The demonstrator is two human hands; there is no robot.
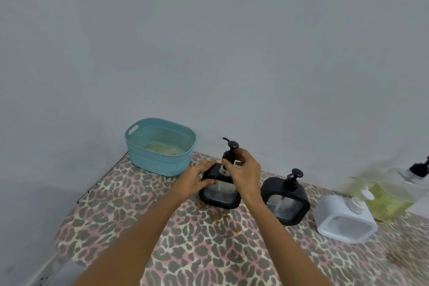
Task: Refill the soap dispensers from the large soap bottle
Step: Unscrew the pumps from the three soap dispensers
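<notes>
Right hand (243, 169): fingers curled around the neck of the black pump head (229, 153), pinching it at the collar where it meets the bottle top. Left hand (197, 179): fingers pressed flat against the left side and top of the same black soap dispenser (220, 193), thumb on its front face, steadying it. That dispenser: squarish, black frame with a clear ribbed window, upright on the bench (209, 251), near the middle of the view. Second black soap dispenser (286, 202): same form, pump fitted, standing just to the right of the first, apart from both hands. White soap dispenser (346, 218): same squarish form, white pump, farther right and slightly nearer. Large soap bottle (383, 195): clear, holding yellow-green liquid, behind the white dispenser at the right edge, blurred. A further clear bottle with a black pump (417, 169) sits at the far right edge; details too blurred to read. Teal perforated plastic basket (160, 146): far left corner of the bench, against the grey wall (209, 42), something pale lying in its bottom. Bench covering: leopard-print cloth in pink, grey and cream.
</notes>
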